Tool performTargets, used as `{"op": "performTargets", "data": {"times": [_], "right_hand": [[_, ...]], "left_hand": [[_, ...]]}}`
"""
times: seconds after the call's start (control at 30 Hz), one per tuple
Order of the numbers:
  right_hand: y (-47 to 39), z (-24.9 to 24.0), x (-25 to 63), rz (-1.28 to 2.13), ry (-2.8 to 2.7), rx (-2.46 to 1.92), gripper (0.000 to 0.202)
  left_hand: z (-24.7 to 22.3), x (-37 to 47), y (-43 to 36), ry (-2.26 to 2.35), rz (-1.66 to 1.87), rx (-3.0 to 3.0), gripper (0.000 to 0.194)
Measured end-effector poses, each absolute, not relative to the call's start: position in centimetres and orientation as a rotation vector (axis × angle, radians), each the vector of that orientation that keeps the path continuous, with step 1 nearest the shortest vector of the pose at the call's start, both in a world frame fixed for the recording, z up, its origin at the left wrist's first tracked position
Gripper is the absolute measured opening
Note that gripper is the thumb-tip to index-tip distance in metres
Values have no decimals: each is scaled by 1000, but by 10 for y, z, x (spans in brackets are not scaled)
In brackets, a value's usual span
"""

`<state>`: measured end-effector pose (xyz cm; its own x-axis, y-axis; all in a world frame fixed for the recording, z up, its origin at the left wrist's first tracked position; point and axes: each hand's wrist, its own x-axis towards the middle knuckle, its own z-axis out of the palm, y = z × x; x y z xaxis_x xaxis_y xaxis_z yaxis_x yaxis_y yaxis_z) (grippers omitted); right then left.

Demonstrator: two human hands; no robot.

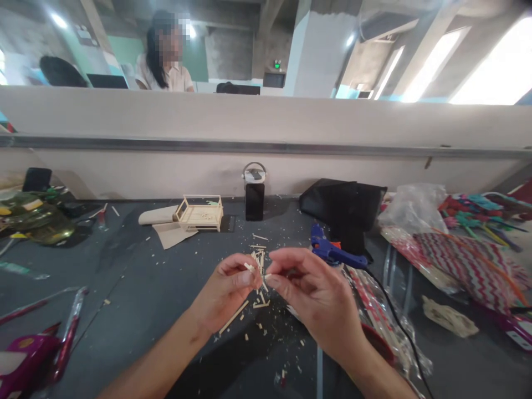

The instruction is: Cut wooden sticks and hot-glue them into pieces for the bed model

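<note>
My left hand (226, 285) is closed, with thumb and fingertips pinching a short pale wooden stick (249, 267). Just to its right, my right hand (322, 291) also pinches a small pale stick piece (268, 276), its far end hidden by the fingers. The two hands are close together but apart. Behind and between them lies a loose heap of thin wooden sticks (260, 257) on the dark table. A longer stick (234, 317) rests below my left hand, among scattered chips and offcuts. Farther back stands a little wooden frame model (201, 215) like a small bed.
A blue glue gun (336, 253) with a black cord lies right of my hands, near a black bag (343, 202). A phone (255, 201) stands against a bottle at the back. Plastic-wrapped bundles crowd the right; a purple tool (31, 354) lies left. Beyond the partition is a person (164, 66).
</note>
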<state>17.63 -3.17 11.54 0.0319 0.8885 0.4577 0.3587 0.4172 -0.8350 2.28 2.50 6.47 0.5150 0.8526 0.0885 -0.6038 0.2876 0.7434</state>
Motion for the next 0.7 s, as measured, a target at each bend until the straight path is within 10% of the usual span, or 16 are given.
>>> {"op": "performTargets", "data": {"times": [0.7], "right_hand": [[-25, 101, 165, 158, -1647, -1118, 21]], "left_hand": [[57, 24, 25, 383, 977, 765, 18]]}}
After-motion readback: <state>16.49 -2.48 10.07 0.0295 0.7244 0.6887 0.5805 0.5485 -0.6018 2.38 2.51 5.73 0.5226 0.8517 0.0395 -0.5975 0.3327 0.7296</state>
